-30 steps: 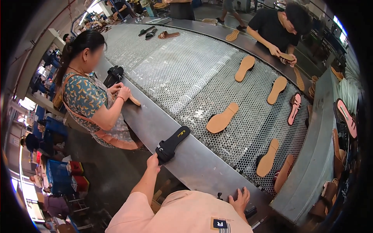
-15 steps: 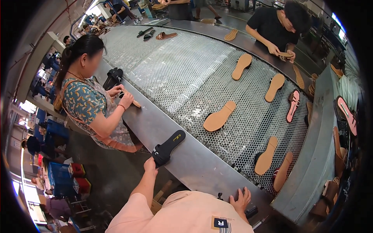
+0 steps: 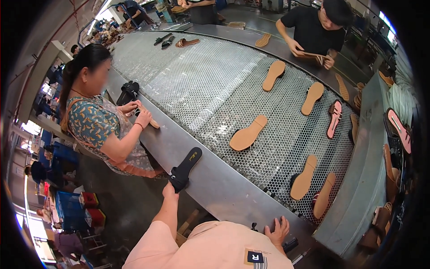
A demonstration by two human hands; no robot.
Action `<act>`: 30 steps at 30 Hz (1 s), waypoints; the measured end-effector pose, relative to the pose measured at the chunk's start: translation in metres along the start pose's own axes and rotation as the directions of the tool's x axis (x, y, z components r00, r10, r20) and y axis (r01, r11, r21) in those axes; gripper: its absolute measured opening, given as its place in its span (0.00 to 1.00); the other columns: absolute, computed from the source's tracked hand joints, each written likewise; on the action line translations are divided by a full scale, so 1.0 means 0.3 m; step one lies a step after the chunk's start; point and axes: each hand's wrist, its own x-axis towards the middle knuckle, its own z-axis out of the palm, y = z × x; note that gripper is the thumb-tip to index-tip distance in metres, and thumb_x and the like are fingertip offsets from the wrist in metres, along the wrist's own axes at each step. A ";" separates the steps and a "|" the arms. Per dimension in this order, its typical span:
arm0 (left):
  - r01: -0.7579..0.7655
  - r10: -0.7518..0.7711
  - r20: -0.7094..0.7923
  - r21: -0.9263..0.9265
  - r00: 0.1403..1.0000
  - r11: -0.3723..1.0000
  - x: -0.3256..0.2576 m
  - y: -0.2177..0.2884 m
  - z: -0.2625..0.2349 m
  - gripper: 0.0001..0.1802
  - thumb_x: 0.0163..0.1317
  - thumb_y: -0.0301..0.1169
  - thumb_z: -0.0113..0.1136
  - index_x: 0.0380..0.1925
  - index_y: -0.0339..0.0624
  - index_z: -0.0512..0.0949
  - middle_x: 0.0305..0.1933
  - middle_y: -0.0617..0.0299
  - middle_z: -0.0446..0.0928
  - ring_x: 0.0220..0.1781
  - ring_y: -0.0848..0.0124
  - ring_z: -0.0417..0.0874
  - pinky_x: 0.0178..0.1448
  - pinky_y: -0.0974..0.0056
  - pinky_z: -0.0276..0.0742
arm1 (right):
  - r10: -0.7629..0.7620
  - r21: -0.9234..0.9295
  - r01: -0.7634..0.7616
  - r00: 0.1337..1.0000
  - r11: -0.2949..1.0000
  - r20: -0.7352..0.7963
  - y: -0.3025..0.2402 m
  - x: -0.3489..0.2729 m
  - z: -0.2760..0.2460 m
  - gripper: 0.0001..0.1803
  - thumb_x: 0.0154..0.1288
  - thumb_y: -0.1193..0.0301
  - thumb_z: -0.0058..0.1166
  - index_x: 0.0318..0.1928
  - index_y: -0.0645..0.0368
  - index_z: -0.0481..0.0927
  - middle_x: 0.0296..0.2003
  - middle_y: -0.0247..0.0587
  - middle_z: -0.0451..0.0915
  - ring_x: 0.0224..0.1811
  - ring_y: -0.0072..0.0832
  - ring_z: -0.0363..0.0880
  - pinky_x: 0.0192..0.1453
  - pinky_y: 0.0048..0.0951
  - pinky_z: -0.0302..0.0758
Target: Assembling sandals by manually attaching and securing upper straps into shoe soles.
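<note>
My left hand [image 3: 170,193] grips a black slide sandal [image 3: 187,162] by its strapped toe end. The sandal sits at the metal ledge, insole up, its heel pointing away from me and a little to the right. Part of my fingers is hidden under the strap end. My right hand [image 3: 277,231] lies on the metal ledge [image 3: 237,190] near my body, fingers spread and holding nothing. Beyond the ledge, tan-soled sandals lie sole up on the mesh conveyor [image 3: 210,89]; the nearest is a sandal [image 3: 248,133] ahead of my left hand.
A co-worker in a patterned top [image 3: 92,112] handles a sandal at the ledge on my left, beside black sandals [image 3: 129,92]. Across the conveyor, a person in black [image 3: 313,29] holds a sandal. A grey metal housing [image 3: 354,193] with shoes stands on the right.
The black sandal in my left hand has shifted slightly left and turned a little more upright. The person across now holds their sandal flatter. My right hand stays put.
</note>
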 end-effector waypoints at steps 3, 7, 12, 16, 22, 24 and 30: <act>-0.035 0.034 -0.030 -0.005 0.999 0.999 0.050 0.018 -0.011 0.25 0.67 0.41 0.61 0.52 0.27 0.76 0.52 0.50 0.80 0.49 0.59 0.85 0.52 0.55 0.82 | -0.036 0.021 0.037 0.999 0.999 -0.021 0.006 0.014 0.010 0.32 0.46 0.61 0.68 0.54 0.57 0.78 0.66 0.51 0.64 0.69 0.54 0.56 0.71 0.55 0.55; 0.026 0.000 -0.125 0.213 0.992 0.977 -0.062 0.055 0.050 0.28 0.65 0.44 0.61 0.57 0.32 0.75 0.58 0.51 0.77 0.57 0.57 0.80 0.60 0.54 0.76 | 0.024 0.006 -0.024 1.000 1.000 -0.018 -0.017 0.029 0.010 0.32 0.47 0.61 0.67 0.55 0.55 0.77 0.66 0.51 0.64 0.69 0.52 0.56 0.70 0.54 0.55; -0.283 0.554 -0.152 0.732 0.818 0.619 -0.222 0.060 0.015 0.33 0.60 0.42 0.65 0.59 0.32 0.71 0.68 0.45 0.66 0.69 0.50 0.67 0.71 0.49 0.63 | 0.033 -0.037 -0.036 0.997 0.999 -0.070 -0.046 0.034 0.022 0.30 0.51 0.58 0.64 0.55 0.52 0.77 0.66 0.49 0.65 0.69 0.52 0.57 0.70 0.55 0.54; -0.868 0.549 0.775 0.468 0.314 -0.165 -0.498 0.010 0.218 0.36 0.53 0.38 0.70 0.60 0.35 0.69 0.67 0.41 0.65 0.70 0.47 0.63 0.72 0.49 0.59 | 0.061 -0.062 -0.065 0.996 0.996 -0.065 -0.044 0.024 0.019 0.30 0.52 0.56 0.62 0.56 0.51 0.77 0.66 0.49 0.64 0.69 0.52 0.56 0.71 0.56 0.51; -0.906 0.123 0.989 0.129 0.086 -0.403 -0.569 -0.090 0.685 0.44 0.47 0.38 0.75 0.65 0.43 0.66 0.72 0.42 0.58 0.73 0.45 0.59 0.72 0.49 0.59 | 0.090 -0.114 -0.096 0.994 0.989 -0.057 -0.032 0.035 0.043 0.32 0.51 0.55 0.61 0.58 0.50 0.75 0.66 0.48 0.63 0.69 0.52 0.54 0.72 0.57 0.50; -0.891 0.003 0.998 0.057 0.063 -0.451 -0.535 -0.120 0.777 0.47 0.46 0.38 0.76 0.68 0.49 0.65 0.74 0.43 0.56 0.73 0.44 0.58 0.72 0.48 0.60 | 0.078 -0.138 -0.085 0.996 0.987 -0.054 -0.038 0.032 0.016 0.32 0.50 0.55 0.62 0.57 0.49 0.75 0.66 0.48 0.63 0.69 0.52 0.55 0.72 0.57 0.50; -0.863 -0.299 0.952 -0.197 -0.056 -0.466 -0.311 -0.150 0.968 0.40 0.51 0.33 0.71 0.66 0.54 0.67 0.72 0.51 0.61 0.68 0.51 0.68 0.62 0.53 0.73 | 0.111 -0.215 -0.118 0.993 0.969 -0.043 -0.028 0.032 0.008 0.35 0.46 0.56 0.63 0.58 0.49 0.73 0.65 0.48 0.63 0.69 0.52 0.55 0.72 0.57 0.50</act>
